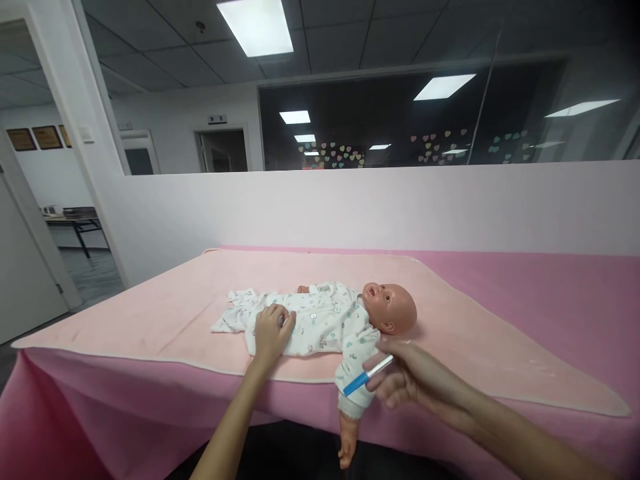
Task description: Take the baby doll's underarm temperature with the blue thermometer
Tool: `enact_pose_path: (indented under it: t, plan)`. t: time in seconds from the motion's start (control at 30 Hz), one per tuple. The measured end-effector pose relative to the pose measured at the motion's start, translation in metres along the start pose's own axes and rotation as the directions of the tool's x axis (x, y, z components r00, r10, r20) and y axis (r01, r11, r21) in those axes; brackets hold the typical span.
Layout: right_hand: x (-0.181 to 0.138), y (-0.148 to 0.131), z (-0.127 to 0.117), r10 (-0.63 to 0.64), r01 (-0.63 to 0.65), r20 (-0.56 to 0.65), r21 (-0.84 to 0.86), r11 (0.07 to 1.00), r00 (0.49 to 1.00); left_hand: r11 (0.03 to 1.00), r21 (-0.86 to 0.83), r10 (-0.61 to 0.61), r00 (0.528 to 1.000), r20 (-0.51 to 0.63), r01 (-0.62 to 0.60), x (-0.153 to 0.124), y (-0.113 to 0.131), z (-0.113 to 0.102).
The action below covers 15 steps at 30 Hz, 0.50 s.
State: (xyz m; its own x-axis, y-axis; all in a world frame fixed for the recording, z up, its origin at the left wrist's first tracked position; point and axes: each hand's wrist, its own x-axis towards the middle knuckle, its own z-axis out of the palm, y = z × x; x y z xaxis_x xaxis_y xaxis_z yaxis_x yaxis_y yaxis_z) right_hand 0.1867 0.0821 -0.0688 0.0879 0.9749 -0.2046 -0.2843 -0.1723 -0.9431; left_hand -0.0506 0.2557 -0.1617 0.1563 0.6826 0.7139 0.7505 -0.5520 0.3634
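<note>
While the head cam looks forward and down, it shows a baby doll (340, 320) lying on its back on a light pink towel (450, 300). The towel is spread over a table w/ a darker pink cover (550, 280). The doll wears a white printed suit. Its head (395, 308) points to the right and its legs to the left. It lies near the front edge of the table, and one doll arm (350, 427) hangs down over this edge.

The L hand (270, 331) rests palm-down on the lower body of the doll. Its fingers are bent and pressed on the cloth, but I cannot tell if they really pinch the fabric. The R hand (407, 380) is just beside the doll's shoulder, in front of the head, approx. at the table edge. Its thumb and first fingers grasp a thin white stick (369, 375) w/ a blue end. The blue end points down-left and lies over the sleeve of the hanging arm. If it touches the sleeve, I cannot tell.

Behind the table stands a pale partition wall (350, 207). Above it is a dark glass pane (400, 127) w/ small heart stickers. At the far left, a doorway opens to a desk (75, 217).
</note>
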Motion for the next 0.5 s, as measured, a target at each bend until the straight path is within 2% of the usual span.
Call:
enact_pose_path:
  t: [0.03,0.07,0.1,0.13,0.17,0.2,0.23,0.27,0.37,0.43,0.5]
  plan:
    - [0.002,0.005,-0.001,0.112,-0.112,0.035,-0.012,0.994,0.993,1.000,0.001,-0.001,1.000,0.005,0.001,0.000,0.000,0.000]
    - [0.004,0.007,-0.004,0.089,-0.089,0.031,-0.008,0.996,0.996,1.000,0.002,-0.002,1.000,0.010,0.002,0.000,0.000,0.000]
    - [0.006,0.005,-0.010,-0.034,0.034,-0.020,0.000,0.999,0.999,1.000,0.003,-0.004,1.000,0.015,0.004,0.000,0.000,0.000]
    - [0.008,0.001,-0.017,-0.211,0.210,-0.095,-0.018,0.978,0.973,1.000,0.004,-0.006,1.000,0.018,0.006,0.000,0.000,0.000]
    - [0.010,-0.004,-0.025,-0.377,0.370,-0.169,-0.071,0.926,0.911,1.000,0.003,-0.008,1.000,0.021,0.008,0.000,0.000,0.000]
    - [0.013,-0.008,-0.033,-0.481,0.459,-0.209,-0.145,0.876,0.852,1.000,0.003,-0.009,1.000,0.020,0.009,0.000,0.000,0.000]
    - [0.017,-0.010,-0.040,-0.514,0.472,-0.215,-0.219,0.854,0.830,1.000,0.002,-0.009,1.000,0.020,0.009,0.000,0.000,0.000]
    - [0.021,-0.010,-0.046,-0.492,0.431,-0.199,-0.282,0.857,0.848,1.000,0.000,-0.010,1.000,0.018,0.010,0.000,0.000,0.000]
    - [0.038,0.010,-0.062,-0.276,0.210,-0.127,-0.382,0.900,0.953,1.000,-0.005,-0.009,1.000,0.018,0.009,0.000,0.000,0.000]
    - [0.051,0.031,-0.074,-0.194,0.121,-0.165,-0.369,0.921,0.967,1.000,-0.005,-0.007,1.000,0.017,0.007,0.001,0.000,0.001]
    - [0.064,0.049,-0.089,-0.149,0.063,-0.238,-0.336,0.940,0.960,1.000,-0.004,-0.006,1.000,0.013,0.006,0.001,-0.001,0.001]
